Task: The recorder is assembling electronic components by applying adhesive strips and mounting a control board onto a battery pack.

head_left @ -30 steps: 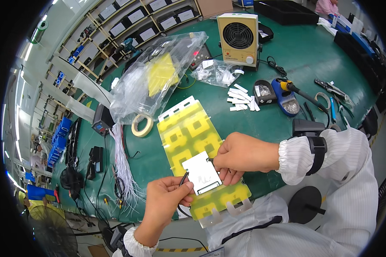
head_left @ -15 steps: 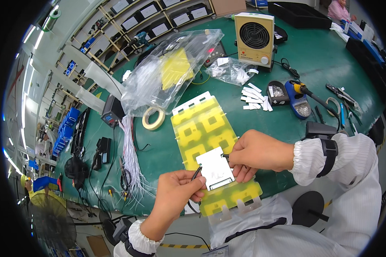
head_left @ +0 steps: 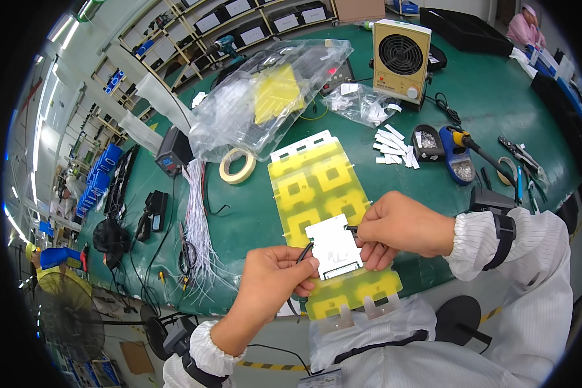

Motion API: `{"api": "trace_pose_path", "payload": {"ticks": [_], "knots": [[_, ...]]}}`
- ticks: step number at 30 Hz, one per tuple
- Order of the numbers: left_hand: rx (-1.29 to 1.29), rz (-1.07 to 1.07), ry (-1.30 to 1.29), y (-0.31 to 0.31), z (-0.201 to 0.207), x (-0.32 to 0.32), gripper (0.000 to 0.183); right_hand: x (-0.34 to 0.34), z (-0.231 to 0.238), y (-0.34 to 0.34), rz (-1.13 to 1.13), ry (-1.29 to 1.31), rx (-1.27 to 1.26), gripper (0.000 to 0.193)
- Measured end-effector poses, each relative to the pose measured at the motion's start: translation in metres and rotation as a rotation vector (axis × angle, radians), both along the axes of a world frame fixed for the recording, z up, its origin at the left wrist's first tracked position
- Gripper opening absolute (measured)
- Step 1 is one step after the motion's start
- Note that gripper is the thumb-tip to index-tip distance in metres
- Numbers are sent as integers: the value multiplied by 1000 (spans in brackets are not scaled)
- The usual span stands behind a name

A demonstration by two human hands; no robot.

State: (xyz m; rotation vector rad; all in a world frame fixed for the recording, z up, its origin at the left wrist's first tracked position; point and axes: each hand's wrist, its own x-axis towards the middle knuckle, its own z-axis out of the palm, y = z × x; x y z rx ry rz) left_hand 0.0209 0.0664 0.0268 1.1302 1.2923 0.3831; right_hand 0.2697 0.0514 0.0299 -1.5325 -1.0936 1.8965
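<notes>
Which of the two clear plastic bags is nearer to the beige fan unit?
The smaller bag, beside the fan unit; the larger bag, farther left, shows a yellow sheet.

Head-worn fisheye, facing down, near fingers [head_left: 302,269]

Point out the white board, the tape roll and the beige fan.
White board [head_left: 332,243], head view: middle of its face.
Tape roll [head_left: 237,179], head view: lower part of ring.
Beige fan [head_left: 401,55], head view: front grille.
</notes>
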Motion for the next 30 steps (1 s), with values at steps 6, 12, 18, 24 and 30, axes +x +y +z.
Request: {"api": "trace_pose_path", "payload": {"ticks": [6,12,18,24,30], "knots": [[6,29,-10,0,0,4,23,0,2,1,5,-40,-27,26],[-2,21,-11,0,1,2,25,-4,4,1,1,-47,-30,26],[-7,2,-39,2,0,2,28,-7,9,1,-11,-102,-40,27],[7,-7,-45,3,0,2,29,-6,6,1,1,-130,-6,34],[-6,-49,-108,7,-5,-7,31,-8,3,1,-51,-154,-44,28]]}}
